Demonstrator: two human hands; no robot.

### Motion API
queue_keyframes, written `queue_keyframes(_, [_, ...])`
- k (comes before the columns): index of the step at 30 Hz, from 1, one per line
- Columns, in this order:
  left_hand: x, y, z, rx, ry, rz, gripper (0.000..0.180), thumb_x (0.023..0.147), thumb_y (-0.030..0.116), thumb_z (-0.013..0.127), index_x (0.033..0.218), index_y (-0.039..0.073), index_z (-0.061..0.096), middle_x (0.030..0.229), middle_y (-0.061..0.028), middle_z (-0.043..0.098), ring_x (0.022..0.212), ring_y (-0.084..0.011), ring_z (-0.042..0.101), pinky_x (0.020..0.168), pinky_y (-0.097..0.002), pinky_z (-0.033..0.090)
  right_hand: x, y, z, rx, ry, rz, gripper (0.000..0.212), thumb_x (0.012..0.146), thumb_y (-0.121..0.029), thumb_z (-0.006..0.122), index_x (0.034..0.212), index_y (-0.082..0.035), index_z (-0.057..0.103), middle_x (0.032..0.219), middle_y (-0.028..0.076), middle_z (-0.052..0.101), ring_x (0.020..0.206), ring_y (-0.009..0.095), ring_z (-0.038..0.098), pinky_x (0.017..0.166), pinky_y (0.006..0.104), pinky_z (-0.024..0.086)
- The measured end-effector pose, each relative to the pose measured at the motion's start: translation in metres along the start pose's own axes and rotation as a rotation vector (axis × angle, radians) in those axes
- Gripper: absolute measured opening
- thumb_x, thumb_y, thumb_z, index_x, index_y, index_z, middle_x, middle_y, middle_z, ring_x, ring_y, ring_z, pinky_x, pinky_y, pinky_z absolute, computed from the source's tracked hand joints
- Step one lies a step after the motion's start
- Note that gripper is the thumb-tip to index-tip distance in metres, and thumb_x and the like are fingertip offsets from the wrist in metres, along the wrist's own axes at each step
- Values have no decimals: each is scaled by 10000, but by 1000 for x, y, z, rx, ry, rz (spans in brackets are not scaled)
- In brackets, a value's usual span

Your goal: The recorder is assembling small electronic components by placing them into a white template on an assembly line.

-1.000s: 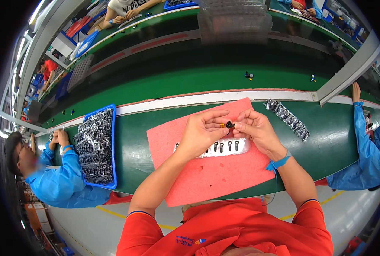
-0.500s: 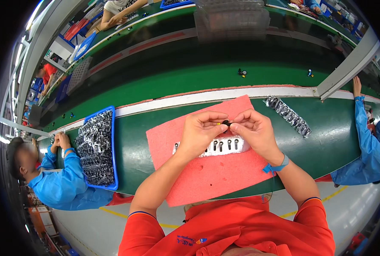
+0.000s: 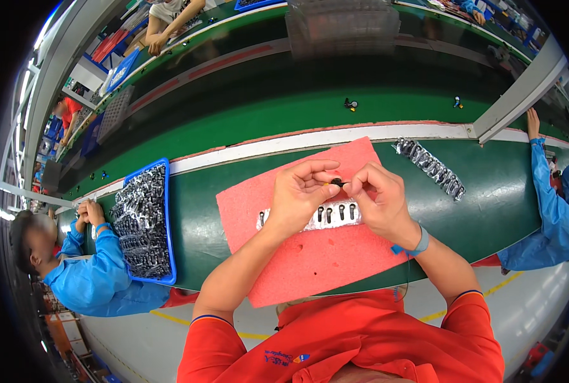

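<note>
Both hands meet over a pink foam mat (image 3: 284, 274) in the middle of the bench. Between the fingertips of my left hand (image 3: 299, 198) is a small black part (image 3: 337, 182) with a bit of yellow next to it; its exact kind is too small to tell. My right hand (image 3: 385, 203), a blue band on its wrist, pinches the part's right end with thumb and forefinger. Just below lies a silvery-white strip (image 3: 310, 223) carrying several small black stick-shaped pieces (image 3: 341, 211) in a row. My hands cover parts of that strip.
A blue tray (image 3: 171, 236) full of bagged black pieces stands left. Another wrapped strip (image 3: 430, 168) lies right of the mat. Beyond a white ledge (image 3: 265, 144), a green belt carries small parts (image 3: 350, 104). Blue-sleeved co-workers (image 3: 96, 271) sit on both sides; a metal post (image 3: 521, 96) rises at right.
The parts on the belt have shifted left. My right fingers have curled and turned slightly at the black part, while my left hand stays nearly still. A far co-worker's hand has moved down.
</note>
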State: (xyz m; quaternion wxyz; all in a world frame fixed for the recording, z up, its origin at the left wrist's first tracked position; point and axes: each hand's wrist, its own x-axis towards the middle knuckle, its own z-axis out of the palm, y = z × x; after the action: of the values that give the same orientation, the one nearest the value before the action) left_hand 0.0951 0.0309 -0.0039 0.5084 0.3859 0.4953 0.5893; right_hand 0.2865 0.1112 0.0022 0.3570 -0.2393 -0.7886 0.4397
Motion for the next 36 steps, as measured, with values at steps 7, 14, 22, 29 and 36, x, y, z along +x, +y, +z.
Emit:
queue_keyframes(7, [7, -2, -7, -122, -3, -73, 415, 890, -125, 728, 1295, -50, 675, 1035, -110, 771, 957, -150, 748, 888, -285, 621, 3, 15, 2, 610, -26, 370, 154, 965, 31, 693, 1091, 24, 605, 1051, 99, 722, 979, 158, 731, 837, 279, 611])
queue_keyframes(14, [2, 2, -1, -51, 28, 92, 391, 905, -71, 767, 1286, -61, 679, 1101, -124, 760, 1028, -163, 731, 949, -305, 609, 1, 5, 1, 459, 9, 187, 334, 927, 99, 723, 1227, 38, 589, 1172, 163, 713, 1094, 201, 723, 952, 320, 622])
queue_keyframes(22, [-2, 0, 2, 176, 34, 232, 386, 909, -75, 764, 1285, -50, 683, 1133, -135, 754, 1069, -183, 725, 961, -322, 603, 2, 5, 0, 444, 60, 175, 364, 917, 94, 740, 1242, 42, 586, 1166, 174, 719, 1076, 194, 727, 941, 314, 624])
queue_keyframes(29, [-2, -3, 1, 255, 13, 305, 376, 910, -93, 748, 1279, -63, 682, 1178, -154, 732, 1086, -202, 730, 965, -320, 600, 1, 7, -1, 472, 59, 168, 319, 915, 91, 748, 1191, 39, 598, 1109, 141, 714, 1050, 175, 729, 908, 299, 626])
queue_keyframes(36, [-4, -3, 3, 222, 32, 272, 347, 927, -30, 750, 1272, -8, 717, 1151, -119, 757, 1067, -180, 734, 955, -318, 597, 1, 7, -4, 347, 24, 118, 252, 933, 87, 733, 1139, 35, 598, 1093, 124, 706, 1030, 157, 725, 905, 293, 620])
